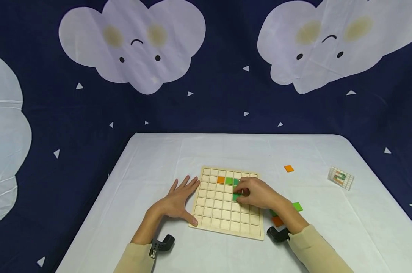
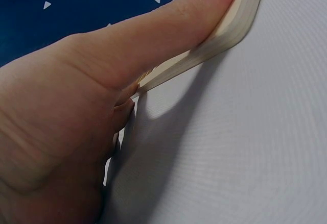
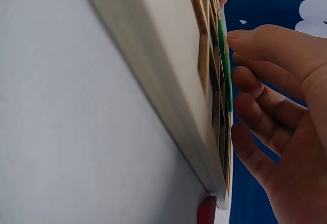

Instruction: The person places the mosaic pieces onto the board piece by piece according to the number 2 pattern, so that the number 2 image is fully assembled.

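A square wooden grid board (image 1: 226, 226) lies on the white cloth. My left hand (image 1: 176, 201) is spread along its left side, fingertips at the edge; the thumb (image 2: 168, 27) rests on the near left corner. In one row of cells sit an orange tile (image 1: 221, 179), a light green tile (image 1: 229, 181) and a darker green tile (image 1: 236, 182). My right hand (image 1: 257, 191) bends over the board, its thumb and fingertips apart and touching down at a green tile (image 1: 236, 197) below that row. Part of this tile is hidden by the fingers; edge-on, green (image 3: 225, 66) shows along the grid.
Right of the board, a light green tile (image 1: 297, 206) and an orange-red tile (image 1: 277, 221) lie partly under my right forearm. Farther back are a loose orange tile (image 1: 289, 168) and a small card (image 1: 341, 178) with a coloured grid pattern. A dark blue curtain (image 1: 226, 106) hangs behind the table.
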Demonstrator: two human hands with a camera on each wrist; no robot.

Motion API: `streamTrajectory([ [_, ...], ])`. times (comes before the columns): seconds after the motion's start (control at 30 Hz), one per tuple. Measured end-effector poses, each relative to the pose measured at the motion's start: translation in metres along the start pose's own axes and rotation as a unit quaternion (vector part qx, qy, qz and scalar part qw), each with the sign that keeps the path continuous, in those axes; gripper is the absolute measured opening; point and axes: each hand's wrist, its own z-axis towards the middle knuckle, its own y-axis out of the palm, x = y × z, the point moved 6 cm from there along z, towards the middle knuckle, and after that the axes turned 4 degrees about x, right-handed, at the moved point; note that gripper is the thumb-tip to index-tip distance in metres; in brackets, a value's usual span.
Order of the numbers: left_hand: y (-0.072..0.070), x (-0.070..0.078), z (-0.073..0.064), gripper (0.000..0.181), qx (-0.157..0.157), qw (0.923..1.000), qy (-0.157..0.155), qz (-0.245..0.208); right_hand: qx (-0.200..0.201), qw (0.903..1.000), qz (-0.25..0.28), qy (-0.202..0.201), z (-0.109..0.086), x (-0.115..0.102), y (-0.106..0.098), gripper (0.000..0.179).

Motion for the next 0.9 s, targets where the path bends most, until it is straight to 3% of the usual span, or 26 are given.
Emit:
streamTrajectory([
  [0.6, 0.000, -0.001, -0.002, 0.145, -0.007, 1.0000, 0.001, 0.007, 0.005, 0.9975, 0.030, 0.063, -0.030, 0.023, -0.019, 0.012],
  [0.9, 0.000, -0.001, -0.003, 0.144, -0.002, 1.0000, 0.001, 0.008, 0.029, 0.9979, 0.017, 0.056, -0.042, 0.030, -0.030, 0.013],
])
